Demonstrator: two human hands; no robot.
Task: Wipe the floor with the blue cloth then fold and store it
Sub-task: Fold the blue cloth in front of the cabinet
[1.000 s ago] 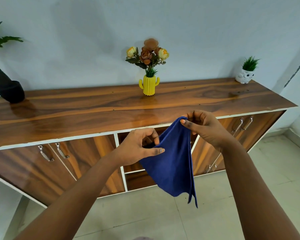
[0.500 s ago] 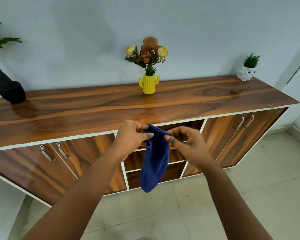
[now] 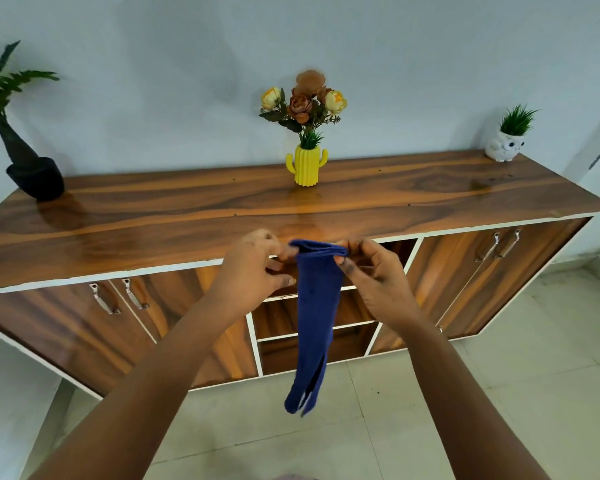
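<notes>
The blue cloth (image 3: pixel 315 317) hangs in the air as a narrow folded strip, its lower end split into loose flaps above the tiled floor (image 3: pixel 413 410). My left hand (image 3: pixel 253 271) pinches the left end of its top fold. My right hand (image 3: pixel 374 275) pinches the right end, close beside the left. Both hands hold it in front of the wooden cabinet (image 3: pixel 222 216), just before the open shelf bay (image 3: pixel 347 310) in the cabinet's middle.
On the cabinet top stand a yellow cactus vase with flowers (image 3: pixel 306 164), a black pot with a plant (image 3: pixel 32 168) at the left and a small white owl planter (image 3: pixel 506 147) at the right. Closed doors with metal handles (image 3: pixel 118 296) flank the shelves.
My hands came together from a wider spread, folding the cloth from a broad sheet into a narrow strip. The strip now hangs longer and my hands sit slightly lower.
</notes>
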